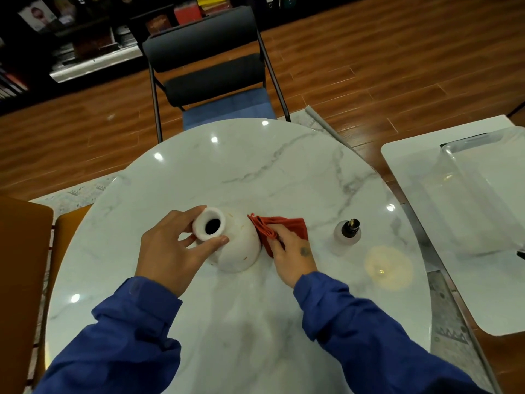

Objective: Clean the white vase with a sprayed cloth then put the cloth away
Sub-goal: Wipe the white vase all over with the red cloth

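Squarely near the front of the round marble table (pixel 255 172) stands the white vase (pixel 238 247); its open mouth shows only darkness inside. The left hand (pixel 167 251) curls thumb and fingers round the vase's neck. The right hand (pixel 292 251) grips a bunched red cloth (pixel 287 226) and presses it to the vase's right flank. Further right stands a frosted spray bottle (pixel 348 233) with a black top, its contents unclear. A clear tray (pixel 483 194) sits on the white side table (pixel 409 200).
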Tool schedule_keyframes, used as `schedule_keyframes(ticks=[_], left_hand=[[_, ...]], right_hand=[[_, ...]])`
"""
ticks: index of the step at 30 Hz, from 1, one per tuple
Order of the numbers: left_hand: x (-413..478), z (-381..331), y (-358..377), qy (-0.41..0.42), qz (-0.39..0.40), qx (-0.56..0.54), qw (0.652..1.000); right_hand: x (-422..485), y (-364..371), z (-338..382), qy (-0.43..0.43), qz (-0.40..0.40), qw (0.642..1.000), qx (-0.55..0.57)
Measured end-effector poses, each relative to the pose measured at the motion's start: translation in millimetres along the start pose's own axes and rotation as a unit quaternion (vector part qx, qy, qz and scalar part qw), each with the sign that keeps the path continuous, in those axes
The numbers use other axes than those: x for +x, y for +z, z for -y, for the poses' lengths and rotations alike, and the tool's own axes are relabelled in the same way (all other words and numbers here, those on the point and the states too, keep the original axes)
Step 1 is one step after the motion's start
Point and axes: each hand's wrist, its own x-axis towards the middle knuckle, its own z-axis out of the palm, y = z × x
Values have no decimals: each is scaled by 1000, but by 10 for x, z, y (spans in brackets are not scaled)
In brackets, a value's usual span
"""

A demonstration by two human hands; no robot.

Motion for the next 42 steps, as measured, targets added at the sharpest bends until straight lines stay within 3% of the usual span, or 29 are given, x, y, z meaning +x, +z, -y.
schedule_keyframes(ticks=[5, 7, 10, 15, 21, 27, 34, 38, 42], left_hand=[[16, -22, -8, -6, 5, -4, 1000], [13, -25, -11, -6, 7, -3, 1000], [8, -16, -8, -10, 2, -8, 1000], [13, 11, 1, -8, 2, -10, 1000], [10, 0, -5, -4, 6, -6, 1000], [13, 13, -8, -5, 4, -17, 1000], [18, -5, -21, 1, 10, -11, 1000], [22, -11, -22, -1, 12, -14, 1000], [32, -3, -24, -3, 14, -13, 1000]], right_hand=[[580, -81, 368, 17, 118, 993, 7], [635, -139, 479, 38, 144, 987, 64], [459, -261, 558, 19, 123, 986, 108], [85, -231, 555, -43, 39, 997, 57], [263, -179, 711, -73, 78, 994, 36], [-72, -259, 559, -119, 24, 992, 18], [119, -162, 786, -176, 75, 980, -45], [-112, -198, 643, -222, 29, 971, -87], [39, -200, 746, -174, 56, 978, -100]])
